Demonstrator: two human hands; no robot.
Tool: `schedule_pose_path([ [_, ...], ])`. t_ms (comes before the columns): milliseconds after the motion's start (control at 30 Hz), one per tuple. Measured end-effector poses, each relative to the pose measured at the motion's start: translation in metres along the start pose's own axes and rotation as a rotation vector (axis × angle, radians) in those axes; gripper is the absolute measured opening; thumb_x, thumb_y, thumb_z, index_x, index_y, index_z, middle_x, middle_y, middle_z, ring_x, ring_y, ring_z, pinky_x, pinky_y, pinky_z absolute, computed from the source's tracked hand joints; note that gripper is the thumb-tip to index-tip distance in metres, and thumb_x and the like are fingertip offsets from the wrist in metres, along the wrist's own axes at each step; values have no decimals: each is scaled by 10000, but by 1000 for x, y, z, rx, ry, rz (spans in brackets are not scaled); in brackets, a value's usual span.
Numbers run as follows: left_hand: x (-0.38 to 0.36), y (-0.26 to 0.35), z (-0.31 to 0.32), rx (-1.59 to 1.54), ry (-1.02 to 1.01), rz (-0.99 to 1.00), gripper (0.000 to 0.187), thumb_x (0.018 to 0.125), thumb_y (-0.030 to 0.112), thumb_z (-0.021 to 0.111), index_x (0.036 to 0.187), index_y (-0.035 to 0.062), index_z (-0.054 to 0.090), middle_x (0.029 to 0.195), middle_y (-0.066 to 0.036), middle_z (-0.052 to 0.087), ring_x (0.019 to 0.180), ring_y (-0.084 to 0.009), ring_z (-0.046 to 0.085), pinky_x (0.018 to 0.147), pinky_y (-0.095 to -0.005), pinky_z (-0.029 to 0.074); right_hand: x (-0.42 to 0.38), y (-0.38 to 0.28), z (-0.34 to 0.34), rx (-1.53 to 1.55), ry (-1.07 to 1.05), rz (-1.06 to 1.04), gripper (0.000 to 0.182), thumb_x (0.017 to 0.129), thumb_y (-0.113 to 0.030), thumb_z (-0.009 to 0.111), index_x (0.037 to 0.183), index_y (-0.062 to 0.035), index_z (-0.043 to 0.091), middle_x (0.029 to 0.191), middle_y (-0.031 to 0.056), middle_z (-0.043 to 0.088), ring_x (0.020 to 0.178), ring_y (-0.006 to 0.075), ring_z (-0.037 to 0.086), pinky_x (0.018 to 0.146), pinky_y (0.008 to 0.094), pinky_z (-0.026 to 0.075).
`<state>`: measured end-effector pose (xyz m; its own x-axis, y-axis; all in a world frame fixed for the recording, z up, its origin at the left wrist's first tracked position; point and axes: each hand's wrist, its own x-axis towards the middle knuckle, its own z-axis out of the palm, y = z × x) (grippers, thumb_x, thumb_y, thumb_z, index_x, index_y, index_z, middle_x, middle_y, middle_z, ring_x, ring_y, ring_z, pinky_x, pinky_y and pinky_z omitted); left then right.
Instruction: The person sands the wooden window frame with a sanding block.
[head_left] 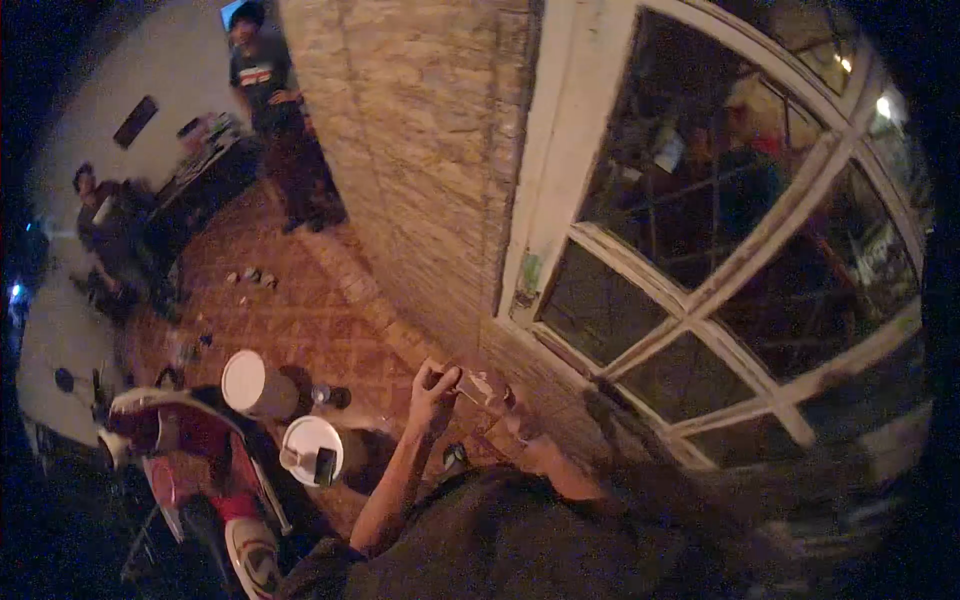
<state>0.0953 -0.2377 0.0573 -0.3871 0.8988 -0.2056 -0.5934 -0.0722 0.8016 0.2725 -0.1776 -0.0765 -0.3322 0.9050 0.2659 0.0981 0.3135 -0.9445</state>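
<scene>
My left hand (434,392) is raised before my body with its fingers closed on one end of a small pale flat object (472,387). My right hand (511,412) is at the object's other end, its fingers curled around it. Dim light and blur hide what kind of object it is. Both hands are close together, in front of the foot of the stone-faced wall (420,130).
Two white-topped round containers (246,381) stand on the tiled floor (290,320); a dark phone-like thing (325,467) lies on the nearer one. A red-and-white motorbike (205,460) is at left. A white-framed glass door (680,325) is at right. Two people (268,100) are farther off.
</scene>
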Motion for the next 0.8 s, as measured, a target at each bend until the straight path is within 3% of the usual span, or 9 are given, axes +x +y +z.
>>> schedule_pose_path([
  [167, 5, -3, -4, -82, -117, -72, 188, 874, 55, 637, 832, 136, 473, 766, 15, 544, 685, -92, 531, 571, -242, 414, -3, -62, 30, 412, -93, 85, 313, 912, -155, 595, 1199, -58, 516, 1093, 31, 559, 997, 137, 517, 829, 307, 436],
  [267, 17, -12, -15, -164, -209, -102, 187, 878, 75, 629, 841, 148, 461, 775, 16, 535, 726, -108, 545, 608, -255, 436, -4, -70, 31, 68, 18, 173, 251, 952, -159, 524, 1181, -58, 524, 1119, 59, 577, 1034, 165, 530, 877, 301, 422],
  [367, 22, -7, -16, -230, -233, -155, 177, 883, 103, 631, 845, 151, 465, 793, 13, 534, 771, -126, 551, 679, -282, 451, 1, -103, 12, -639, -278, 489, 314, 950, -191, 510, 1221, -36, 544, 1130, 66, 613, 894, 151, 571, 707, 311, 453],
  [400, 23, -4, -16, -275, -221, -169, 175, 884, 118, 635, 848, 154, 467, 803, 10, 537, 781, -136, 554, 705, -296, 455, -1, -104, 10, -456, 23, 124, 217, 965, -199, 496, 1102, -44, 561, 1023, 71, 605, 842, 166, 562, 690, 320, 448],
  [467, 36, -8, -31, -198, -280, -178, 158, 888, 153, 637, 864, 161, 482, 817, 4, 546, 800, -152, 560, 742, -322, 458, -4, -110, -2, -276, 343, -230, 183, 980, -207, 483, 983, -51, 578, 915, 76, 597, 791, 182, 553, 672, 330, 443],
  [533, 40, -6, -30, -232, -311, -149, 145, 890, 175, 640, 879, 161, 496, 830, 0, 560, 810, -161, 568, 749, -329, 463, -3, -124, -30, 472, 305, 225, 231, 1009, -198, 429, 820, -89, 505, 783, 56, 507, 750, 206, 503, 726, 324, 413],
  [667, 51, -12, -35, -191, -176, -197, 160, 896, 55, 609, 875, 148, 480, 793, 14, 550, 711, -105, 546, 659, -303, 469, -10, -128, -59, 842, 379, 143, 193, 972, -203, 509, 822, -82, 493, 827, 58, 523, 771, 203, 535, 716, 370, 438],
  [733, 40, -1, -18, -220, -224, -249, 160, 895, 56, 611, 875, 151, 484, 825, 12, 576, 731, -104, 558, 690, -293, 468, -9, -166, -61, 990, 404, 81, 251, 994, -234, 451, 776, -110, 464, 750, 21, 410, 730, 187, 438, 722, 341, 364],
  [800, 40, -5, -16, -163, -304, -185, 151, 893, 54, 612, 885, 151, 496, 851, 5, 598, 765, -112, 570, 728, -296, 470, -14, -184, -63, 1154, 472, 111, 248, 994, -259, 440, 813, -100, 499, 783, 31, 439, 754, 191, 448, 741, 352, 364],
])
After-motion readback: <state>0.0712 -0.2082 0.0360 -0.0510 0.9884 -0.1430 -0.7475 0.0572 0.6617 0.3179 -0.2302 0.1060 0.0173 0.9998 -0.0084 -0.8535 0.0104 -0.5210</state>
